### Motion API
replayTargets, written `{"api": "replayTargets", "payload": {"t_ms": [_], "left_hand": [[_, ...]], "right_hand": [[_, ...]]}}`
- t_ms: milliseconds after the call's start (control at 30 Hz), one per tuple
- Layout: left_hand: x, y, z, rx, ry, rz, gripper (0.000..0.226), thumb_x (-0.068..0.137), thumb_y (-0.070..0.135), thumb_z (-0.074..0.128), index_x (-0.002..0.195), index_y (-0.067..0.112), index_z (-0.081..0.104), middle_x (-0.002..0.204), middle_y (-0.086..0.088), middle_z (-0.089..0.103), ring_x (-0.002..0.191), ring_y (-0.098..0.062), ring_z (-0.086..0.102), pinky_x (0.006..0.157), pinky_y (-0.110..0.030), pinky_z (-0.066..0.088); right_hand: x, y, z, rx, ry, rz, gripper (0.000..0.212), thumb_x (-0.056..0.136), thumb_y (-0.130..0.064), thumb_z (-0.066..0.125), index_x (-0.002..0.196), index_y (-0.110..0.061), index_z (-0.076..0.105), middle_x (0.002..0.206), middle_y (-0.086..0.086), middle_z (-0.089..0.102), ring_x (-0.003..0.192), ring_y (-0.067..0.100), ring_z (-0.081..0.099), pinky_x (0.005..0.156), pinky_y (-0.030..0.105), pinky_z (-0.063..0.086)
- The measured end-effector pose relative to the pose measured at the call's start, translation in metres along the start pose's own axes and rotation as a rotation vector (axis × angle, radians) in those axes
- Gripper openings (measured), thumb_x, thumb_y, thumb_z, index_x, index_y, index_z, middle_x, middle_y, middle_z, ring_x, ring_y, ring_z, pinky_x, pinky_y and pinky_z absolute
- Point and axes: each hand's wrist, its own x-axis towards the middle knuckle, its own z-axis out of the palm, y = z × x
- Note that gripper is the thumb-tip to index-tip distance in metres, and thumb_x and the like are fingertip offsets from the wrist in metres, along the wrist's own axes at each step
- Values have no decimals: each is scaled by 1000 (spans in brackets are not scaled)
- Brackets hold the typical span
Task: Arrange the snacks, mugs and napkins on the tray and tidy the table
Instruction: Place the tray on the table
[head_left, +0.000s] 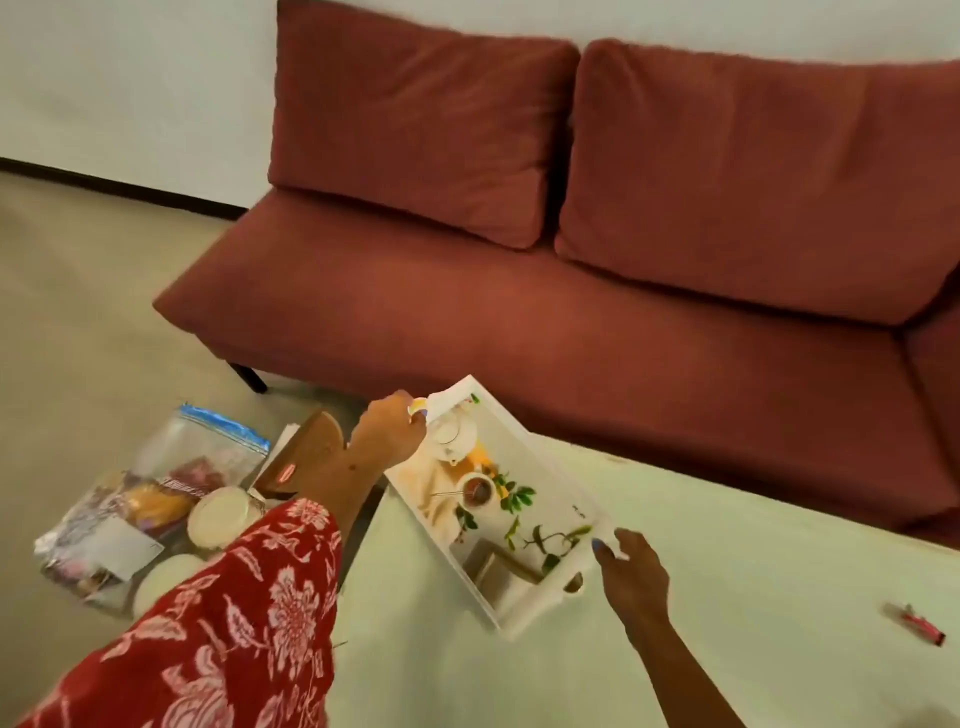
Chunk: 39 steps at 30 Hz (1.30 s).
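A white rectangular tray with a printed picture of a teapot, a cup and green leaves is tilted over the left corner of the pale green table. My left hand grips the tray's far left rim. My right hand holds its near right rim, thumb on the edge. A clear zip bag of snack packets lies on the floor to the left, beside two pale round lids or mugs. A small red wrapper lies on the table at the right.
A dark red sofa stands close behind the table. A brown wooden piece with a red label leans by the bag on the beige floor. A white wall with a black skirting runs behind.
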Motion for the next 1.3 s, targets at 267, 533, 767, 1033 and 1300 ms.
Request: {"api": "replayTargets", "payload": {"t_ms": [267,533,767,1033,1300], "left_hand": [[93,-47,54,84,-99,58,31,94,22,41,113,-1,52,113,-22,61,103,-38,56,77,-38,44],[156,-67,98,76,-118,42,44,95,15,37,135,-3,34,139,-25,42,129,-39,38,103,-41,34],[182,-72,106,-2,-100,-52,33,91,6,39,116,-2,59,125,-23,58,118,-38,51,98,-38,42],[134,-101,86,-333,-238,-303,25,87,-4,49,108,-6,62,115,-25,63,100,-37,62,89,-44,52],[11,-116,99,-580,-208,-552,26,81,-7,61,107,-7,62,111,-23,63,88,-32,61,75,-40,55]], "right_hand": [[36,43,82,77,107,347,52,90,-21,60,135,-2,43,133,25,53,125,39,47,102,41,36],[61,70,120,178,335,401,31,92,-11,53,122,-2,55,123,20,61,116,39,54,102,45,39],[67,85,128,373,389,453,15,89,-12,60,102,-10,65,98,16,68,85,30,62,96,49,49],[79,88,66,304,321,316,24,85,-7,63,108,-10,67,92,12,67,71,26,62,84,39,52],[77,121,5,172,193,280,23,86,-7,63,108,-10,68,90,9,66,78,27,62,90,45,53]]}}
